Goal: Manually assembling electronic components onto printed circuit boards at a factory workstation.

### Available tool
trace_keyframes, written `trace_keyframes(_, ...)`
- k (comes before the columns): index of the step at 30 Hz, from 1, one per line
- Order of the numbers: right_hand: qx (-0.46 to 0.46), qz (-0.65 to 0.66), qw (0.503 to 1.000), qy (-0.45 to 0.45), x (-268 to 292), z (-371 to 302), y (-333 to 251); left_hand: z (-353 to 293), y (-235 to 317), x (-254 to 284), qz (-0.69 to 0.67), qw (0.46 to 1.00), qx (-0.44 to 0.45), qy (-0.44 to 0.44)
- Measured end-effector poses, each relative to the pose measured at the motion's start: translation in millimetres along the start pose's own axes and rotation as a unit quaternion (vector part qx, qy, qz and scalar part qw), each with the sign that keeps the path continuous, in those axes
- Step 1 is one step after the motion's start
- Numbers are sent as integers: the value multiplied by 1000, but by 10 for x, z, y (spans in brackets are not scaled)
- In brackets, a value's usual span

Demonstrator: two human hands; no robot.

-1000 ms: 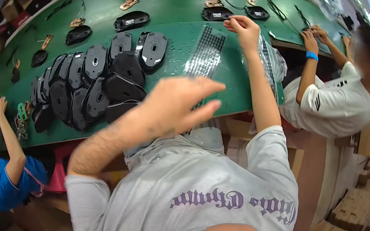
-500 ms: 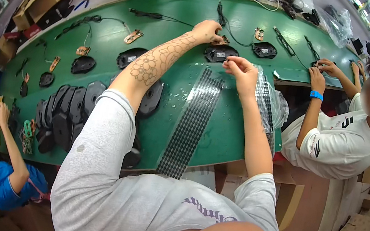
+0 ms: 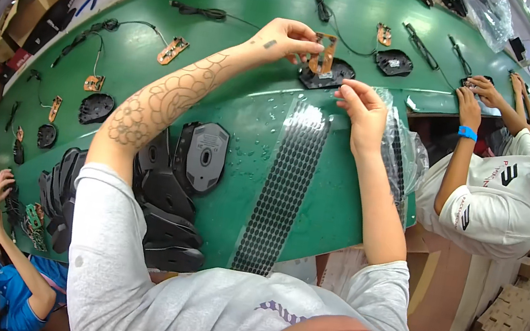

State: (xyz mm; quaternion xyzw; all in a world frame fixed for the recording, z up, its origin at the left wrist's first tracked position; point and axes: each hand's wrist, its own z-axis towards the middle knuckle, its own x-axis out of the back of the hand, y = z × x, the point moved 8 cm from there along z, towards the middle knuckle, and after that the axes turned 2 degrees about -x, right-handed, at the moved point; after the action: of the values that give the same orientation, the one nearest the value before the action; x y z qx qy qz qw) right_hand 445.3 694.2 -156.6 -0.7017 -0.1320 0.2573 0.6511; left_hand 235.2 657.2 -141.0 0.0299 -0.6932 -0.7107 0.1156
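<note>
My left hand (image 3: 290, 39) pinches a brown circuit board (image 3: 323, 55) by its edge and holds it tilted above a black mouse base (image 3: 331, 79) on the green bench. My right hand (image 3: 365, 112) is just right of that base, thumb and forefinger pressed together; whatever is between them is too small to make out. Below both hands lies a clear sheet with rows of black oval pads (image 3: 284, 186). Beside my left forearm, an upturned black mouse shell (image 3: 202, 157) rests against a pile of other dark shells (image 3: 167, 192).
Along the green bench (image 3: 240, 103) lie several more boards, such as one (image 3: 173, 51) at left, mouse bases (image 3: 394, 62) and coiled cables (image 3: 322, 1). Clear plastic wrap (image 3: 412, 157) sits right of my right wrist. Co-workers sit at the right (image 3: 495, 181) and lower left (image 3: 18, 279).
My left hand has lifted the circuit board up from the mouse base and tilted it. My right hand has stayed close by the base, still pinched. The view has shifted slightly.
</note>
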Motion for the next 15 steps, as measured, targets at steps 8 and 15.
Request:
trace_keyframes(8, 57, -27, 998, -19, -82, -55, -148, -531, -2, -306, -65, 995, 17, -68)
trace_keyframes(15, 59, -38, 996, -48, -109, -68, -146, -631, 56, -304, -65, 997, 5, -43)
